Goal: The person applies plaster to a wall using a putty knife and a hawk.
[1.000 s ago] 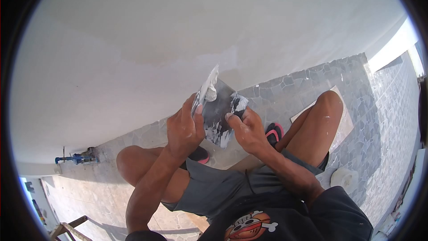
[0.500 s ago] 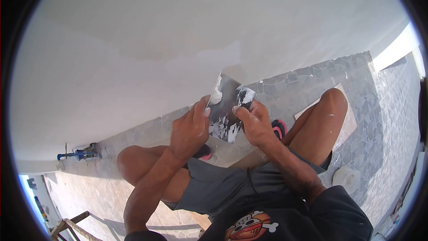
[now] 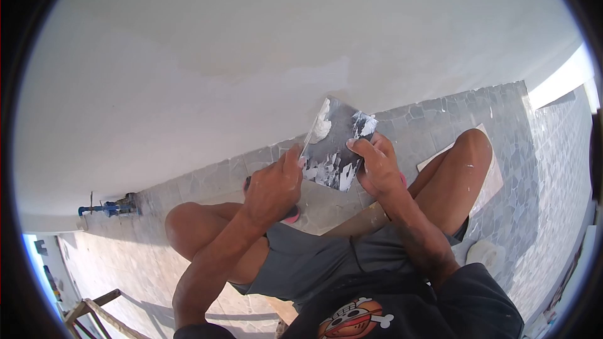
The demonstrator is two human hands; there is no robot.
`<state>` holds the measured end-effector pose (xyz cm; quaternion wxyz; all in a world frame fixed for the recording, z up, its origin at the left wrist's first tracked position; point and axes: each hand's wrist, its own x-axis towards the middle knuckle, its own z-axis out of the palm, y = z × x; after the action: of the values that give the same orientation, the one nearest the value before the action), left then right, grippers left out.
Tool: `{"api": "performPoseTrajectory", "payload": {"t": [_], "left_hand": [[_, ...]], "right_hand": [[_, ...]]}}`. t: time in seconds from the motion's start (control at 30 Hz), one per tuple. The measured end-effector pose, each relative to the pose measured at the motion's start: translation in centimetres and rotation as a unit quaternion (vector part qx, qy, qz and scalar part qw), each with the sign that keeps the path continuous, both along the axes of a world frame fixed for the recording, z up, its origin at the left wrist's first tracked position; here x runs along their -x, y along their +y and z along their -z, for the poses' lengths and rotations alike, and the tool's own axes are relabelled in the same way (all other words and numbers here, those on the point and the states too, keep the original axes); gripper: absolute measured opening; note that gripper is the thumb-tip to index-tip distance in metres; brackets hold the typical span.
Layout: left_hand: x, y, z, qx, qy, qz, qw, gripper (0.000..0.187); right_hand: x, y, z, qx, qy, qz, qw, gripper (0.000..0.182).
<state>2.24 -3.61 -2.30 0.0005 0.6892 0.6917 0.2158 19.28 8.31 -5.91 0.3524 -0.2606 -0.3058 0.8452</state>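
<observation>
My right hand (image 3: 380,162) is closed on a dark, flat putty plate (image 3: 335,141), thumb on its face and fingers behind. White putty lies in a thick lump near its upper left and in smears along the right and lower edges. My left hand (image 3: 276,182) is closed at the plate's left side, pinching what looks like a thin flat blade (image 3: 313,130) seen edge-on against that side. Its handle, if any, is hidden by the fingers. Both hands are held above my lap, in front of the pale wall (image 3: 220,69), which has a lighter patch.
Stone-patterned tiles (image 3: 440,113) run along the wall's foot. A pale flat board (image 3: 488,179) lies beyond my right knee, with a round whitish object (image 3: 485,252) nearer. Blue pipework (image 3: 110,208) stands at the left, and a wooden frame (image 3: 94,307) at lower left.
Both hands and the plate have shifted slightly right and up. The plate has tilted a little, and the white lump at its upper left shows more fully.
</observation>
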Motion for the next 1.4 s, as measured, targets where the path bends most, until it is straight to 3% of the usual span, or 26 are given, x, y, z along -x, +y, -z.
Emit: {"api": "performPoseTrajectory", "payload": {"t": [0.2, 0.37, 0.47, 0.63, 0.87, 0.93, 0.97, 1.0, 1.03, 1.07, 1.13, 1.17, 1.23, 1.33, 1.4], "left_hand": [[0.2, -0.8, 0.3, 0.04, 0.006, -0.017, 0.999, 0.023], [3.8, -0.7, -0.2, 0.085, -0.063, -0.068, 0.992, 0.021], [6.5, -0.2, -2.0, 0.137, -0.095, -0.073, 0.983, 0.023], [9.1, 0.3, -3.9, 0.23, -0.099, -0.092, 0.964, 0.031], [10.0, 0.0, -5.1, 0.233, -0.108, -0.132, 0.957, 0.032], [10.1, -0.1, -4.9, 0.225, -0.119, -0.133, 0.958, 0.031], [10.0, -0.2, -4.7, 0.222, -0.125, -0.133, 0.958, 0.031], [10.0, -0.2, -4.6, 0.217, -0.127, -0.138, 0.958, 0.031], [9.8, -0.2, -4.6, 0.212, -0.129, -0.143, 0.958, 0.031], [9.8, -0.2, -4.6, 0.206, -0.129, -0.149, 0.958, 0.031], [9.7, -0.1, -5.0, 0.219, -0.131, -0.163, 0.953, 0.03], [9.6, 0.0, -5.3, 0.225, -0.13, -0.169, 0.951, 0.03], [9.5, 0.0, -5.6, 0.237, -0.165, -0.173, 0.942, 0.028], [9.6, 0.1, -5.6, 0.232, -0.18, -0.159, 0.943, 0.024], [9.6, 0.0, -5.5, 0.224, -0.169, -0.146, 0.949, 0.023]], "right_hand": [[-0.8, 2.4, 0.8, 0.06, 0.055, 0.045, 0.996, 0.022], [-2.8, 5.4, 2.6, 0.062, 0.076, 0.05, 0.994, 0.036], [-2.6, 6.0, 7.2, 0.071, 0.049, 0.07, 0.994, 0.042], [-0.1, 4.0, 15.6, 0.203, -0.017, 0.05, 0.978, 0.043], [6.5, 1.3, 28.1, 0.301, -0.036, 0.062, 0.951, 0.04], [7.5, 1.3, 32.5, 0.104, -0.148, -0.017, 0.983, 0.042], [7.5, 1.1, 34.6, -0.14, -0.312, -0.086, 0.936, 0.044], [7.6, 1.0, 35.1, -0.337, -0.441, -0.1, 0.826, 0.046], [7.9, 0.8, 35.5, -0.449, -0.51, -0.085, 0.729, 0.049], [8.1, 1.0, 35.9, -0.442, -0.52, -0.105, 0.723, 0.042], [9.0, 1.4, 39.2, -0.332, -0.443, -0.09, 0.828, 0.036], [9.7, 2.0, 44.6, -0.219, -0.344, -0.051, 0.912, 0.037], [10.5, 2.0, 46.0, -0.156, -0.303, -0.045, 0.939, 0.037], [11.2, 2.6, 46.9, -0.256, -0.413, -0.108, 0.867, 0.037], [11.6, 2.2, 46.3, -0.274, -0.417, -0.093, 0.861, 0.04]]}}
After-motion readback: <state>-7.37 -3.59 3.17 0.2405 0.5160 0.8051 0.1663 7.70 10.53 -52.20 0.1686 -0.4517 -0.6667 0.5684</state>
